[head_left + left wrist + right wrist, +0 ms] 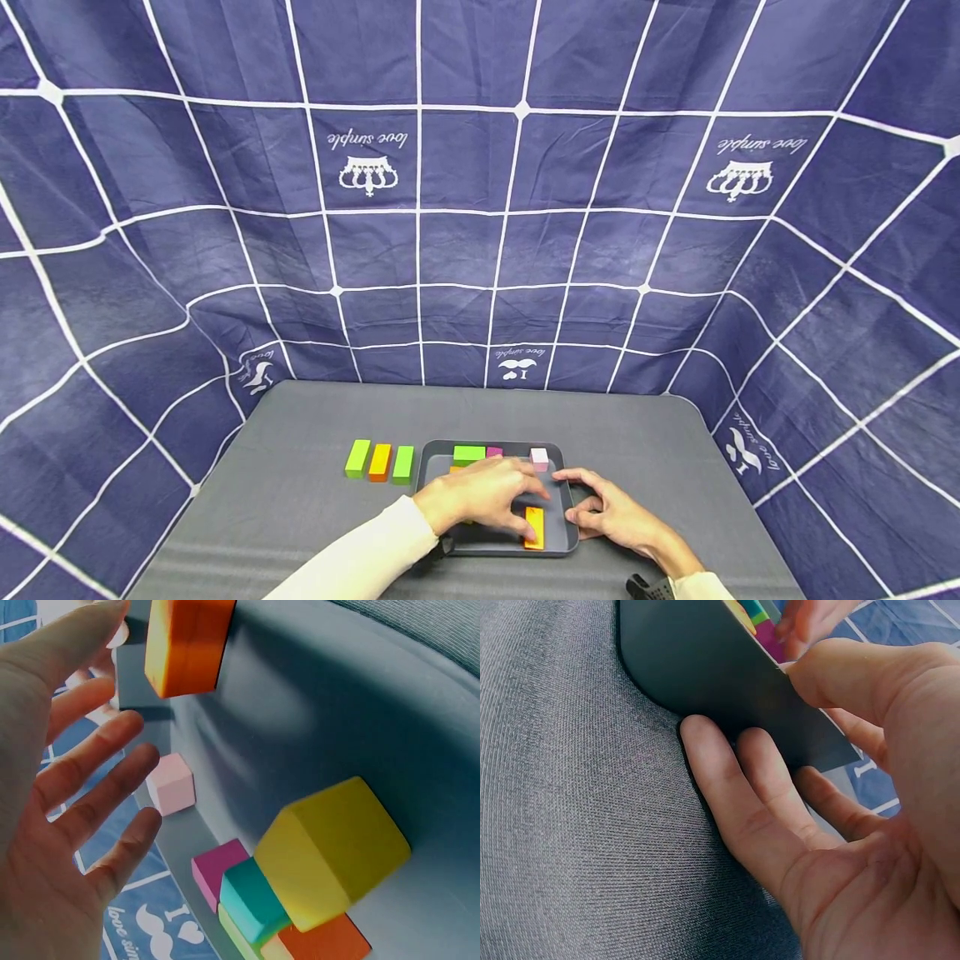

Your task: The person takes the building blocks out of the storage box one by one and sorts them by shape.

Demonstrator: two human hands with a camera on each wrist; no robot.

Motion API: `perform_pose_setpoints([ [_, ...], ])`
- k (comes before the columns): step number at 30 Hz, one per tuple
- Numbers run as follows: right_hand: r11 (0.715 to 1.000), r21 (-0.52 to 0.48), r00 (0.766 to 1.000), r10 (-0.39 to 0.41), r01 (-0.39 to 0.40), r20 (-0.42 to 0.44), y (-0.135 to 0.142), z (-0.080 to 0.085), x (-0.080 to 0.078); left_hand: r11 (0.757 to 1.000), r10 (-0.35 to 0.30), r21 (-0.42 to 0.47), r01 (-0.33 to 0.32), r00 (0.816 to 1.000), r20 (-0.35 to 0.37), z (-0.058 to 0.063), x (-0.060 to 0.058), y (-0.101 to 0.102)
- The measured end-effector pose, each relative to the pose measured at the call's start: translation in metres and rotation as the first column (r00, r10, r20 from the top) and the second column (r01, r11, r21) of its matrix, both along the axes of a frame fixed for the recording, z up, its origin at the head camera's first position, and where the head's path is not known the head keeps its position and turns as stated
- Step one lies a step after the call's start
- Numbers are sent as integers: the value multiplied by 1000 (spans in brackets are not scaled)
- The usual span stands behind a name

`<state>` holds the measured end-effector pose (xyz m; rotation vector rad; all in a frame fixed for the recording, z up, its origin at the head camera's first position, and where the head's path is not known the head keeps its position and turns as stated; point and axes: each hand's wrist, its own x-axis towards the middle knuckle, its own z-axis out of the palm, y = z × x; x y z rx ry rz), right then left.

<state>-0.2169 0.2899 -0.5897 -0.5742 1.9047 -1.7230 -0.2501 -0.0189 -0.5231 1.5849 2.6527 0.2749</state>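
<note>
Hovering left hand (480,492): fingers released and spread above the tray (558,507), thumb just beside the orange block (536,518) (whether it touches, I cannot tell).
Orange block: inside the tray, near the corner closest to the right hand (615,512).
Right hand's fingers: grasping the tray's right side, fingertips against the outer wall.
Tray's far side: pink cube (539,460) at right, magenta block (494,452) and green block (469,456) farther left.
Row left of tray: three bars (380,462) on the grey surface (300,517).
</note>
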Motion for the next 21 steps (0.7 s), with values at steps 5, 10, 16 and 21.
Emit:
perform_pose_setpoints([
  [5, 1000, 11, 1000, -15, 15, -7, 0, -1, 1, 999, -24, -32, 23, 1000, -19, -4, -2, 6],
  [10, 1000, 0, 1000, -15, 15, 3, 0, -3, 2, 999, -27, -43, 27, 1000, -10, -9, -4, 7],
  [16, 1000, 6, 1000, -18, 18, -3, 0, -2, 2, 999, -26, -19, 27, 999, 39, -6, -8, 4],
  [21, 1000, 0, 1000, -20, 20, 8, -1, 0, 2, 1000, -18, 4, 18, 998, 67, -6, -10, 0],
])
